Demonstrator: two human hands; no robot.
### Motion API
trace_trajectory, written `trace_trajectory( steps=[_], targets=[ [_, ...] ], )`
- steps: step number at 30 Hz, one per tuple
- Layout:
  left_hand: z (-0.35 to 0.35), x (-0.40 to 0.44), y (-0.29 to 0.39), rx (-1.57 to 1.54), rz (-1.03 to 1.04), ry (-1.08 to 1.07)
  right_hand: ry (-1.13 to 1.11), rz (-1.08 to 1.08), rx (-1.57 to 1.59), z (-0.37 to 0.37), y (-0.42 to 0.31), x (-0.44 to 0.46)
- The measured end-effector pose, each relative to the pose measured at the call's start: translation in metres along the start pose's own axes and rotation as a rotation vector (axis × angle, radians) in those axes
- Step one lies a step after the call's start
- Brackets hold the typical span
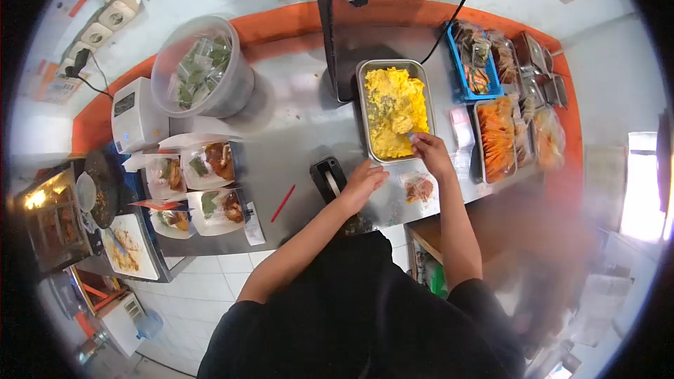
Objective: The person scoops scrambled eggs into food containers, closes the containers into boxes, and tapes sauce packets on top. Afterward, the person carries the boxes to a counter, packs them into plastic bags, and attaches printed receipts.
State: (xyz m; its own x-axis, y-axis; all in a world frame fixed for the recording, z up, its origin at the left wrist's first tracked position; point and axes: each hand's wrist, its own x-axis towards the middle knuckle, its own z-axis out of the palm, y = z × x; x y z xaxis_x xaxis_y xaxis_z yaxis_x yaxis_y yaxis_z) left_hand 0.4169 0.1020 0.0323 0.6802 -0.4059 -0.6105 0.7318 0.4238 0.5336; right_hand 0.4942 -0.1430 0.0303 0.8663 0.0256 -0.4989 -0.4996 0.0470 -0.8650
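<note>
**Light Grip, Soft Food**

The right hand [431, 154] pinched an apparent spoon [411, 136], best held by its handle, at yellow food [393, 102], probably soft, in 1 metal tray [389, 63] on the bench [277, 137]; the left hand [364, 186], seemingly empty, hung loosely spread.

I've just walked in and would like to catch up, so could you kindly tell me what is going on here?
The person's right hand pinches what looks like a spoon at the yellow food in a metal tray. The left hand is loosely curled near the tray's near edge and appears empty. A small clear packet lies on the counter, just beyond the tray's near edge on the person's side. Off to the left stand four open boxes with food inside.
</note>
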Motion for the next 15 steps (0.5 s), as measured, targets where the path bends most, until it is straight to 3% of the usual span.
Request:
trace_trajectory(
  steps=[2,5,7,12,14,15],
  targets=[
    [-0.016,-0.031,0.011,0.033,0.038,-0.031,0.062,-0.022,0.007,-0.001,-0.007,-0.005],
    [-0.074,-0.104,0.036,0.196,0.24,-0.309,0.095,-0.084,-0.103,0.025,-0.036,-0.022],
    [-0.104,-0.151,0.05,0.259,0.289,-0.191,-0.036,-0.131,-0.091,0.052,-0.044,-0.027],
    [-0.174,-0.24,0.061,0.309,0.391,0.03,-0.32,-0.005,-0.19,0.22,-0.06,-0.06],
    [-0.197,-0.27,0.063,0.321,0.445,0.077,-0.587,0.005,-0.17,0.283,-0.03,-0.048],
    [-0.205,-0.283,0.062,0.311,0.453,0.078,-0.61,-0.087,-0.275,0.316,-0.018,-0.045]
  ],
)
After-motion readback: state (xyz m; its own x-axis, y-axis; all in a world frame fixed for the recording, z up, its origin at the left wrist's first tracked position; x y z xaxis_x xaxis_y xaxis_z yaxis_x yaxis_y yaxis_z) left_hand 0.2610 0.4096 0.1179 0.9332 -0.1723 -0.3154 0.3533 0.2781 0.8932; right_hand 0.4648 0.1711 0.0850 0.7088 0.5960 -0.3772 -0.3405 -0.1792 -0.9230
